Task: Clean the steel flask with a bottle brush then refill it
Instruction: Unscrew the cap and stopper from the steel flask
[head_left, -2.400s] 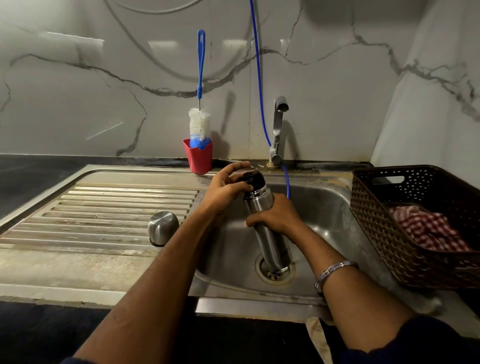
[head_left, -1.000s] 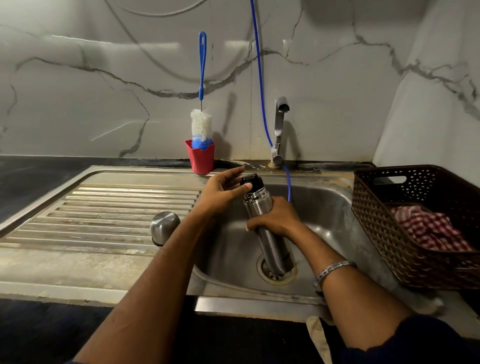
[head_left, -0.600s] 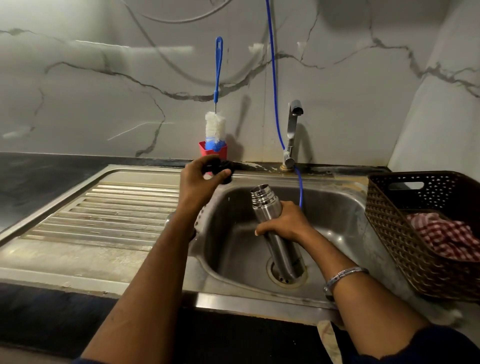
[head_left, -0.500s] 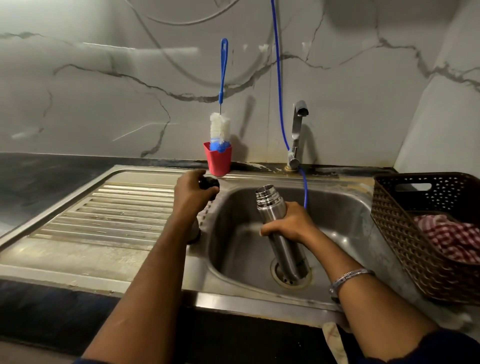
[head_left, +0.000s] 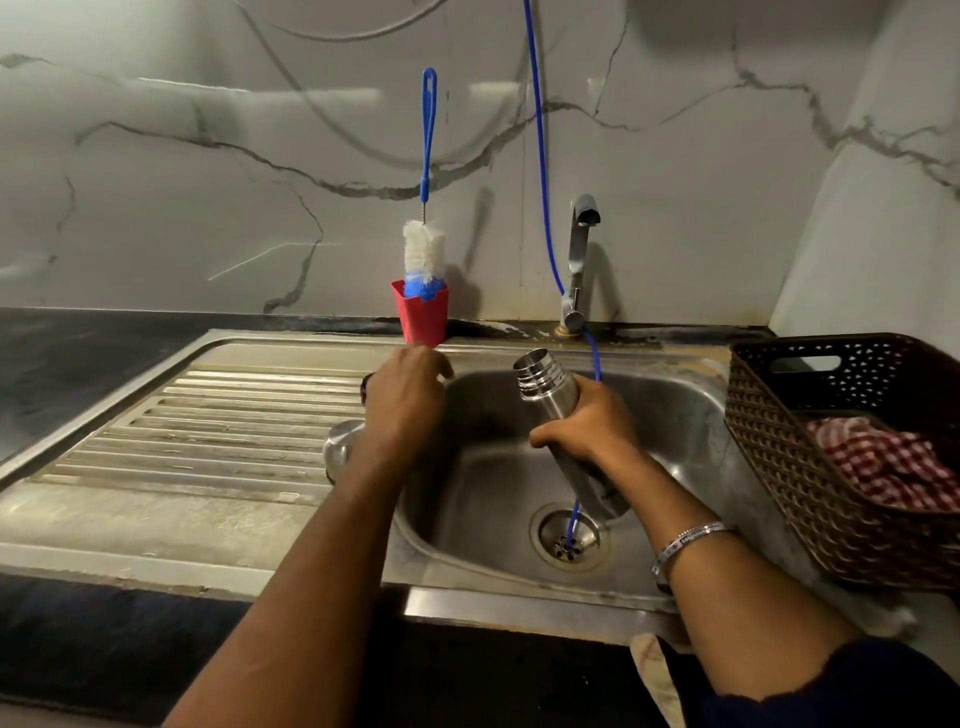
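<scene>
So the lid's off now: our left hand (head_left: 402, 400) is setting it on the bench at 9 o'clock, grip hidden, can't tell. Right hand (head_left: 584, 426) is clamped on the open steel flask (head_left: 550, 387) over the sink (head_left: 675, 415). Bottle brush (head_left: 425, 249) at 12 is next.

The scene is dim and warm-toned, lit from above and in front; long pale streaks of glare lie across the marble wall (head_left: 208, 171), which mirrors them softly. The bottle brush (head_left: 425, 244) and the tap (head_left: 577, 260) each cast a dark shadow to their right on the wall; the sink basin (head_left: 483, 499) gleams with dull highlights (brightest along its far right slope). Wide-angle bending bows the counter edge (head_left: 78, 561) and the corners; the bottom of the frame sinks to near black; focus is slightly soft throughout.
</scene>
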